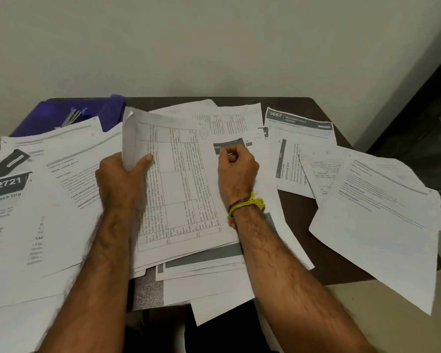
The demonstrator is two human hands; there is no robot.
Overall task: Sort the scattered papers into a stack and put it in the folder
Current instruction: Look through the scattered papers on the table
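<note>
the left hand [121, 174] has its grip curled round the left edge of a table-printed sheet [173, 179] at the centre of the surface [298, 207], thumb on top, the edge bowing upward. the right hand [236, 164] has its fingers bunched on a sheet beside it; whether that grip pinches the paper i cannot tell. the other papers [372, 200] lie scattered and overlapping from left to right, some overhanging the near edge. the purple folder [51, 115] sits at the far left corner, partly buried. these sheets look light, limp and slippery on each other, easy to crease; best held along a long edge with several gathered together.
</note>
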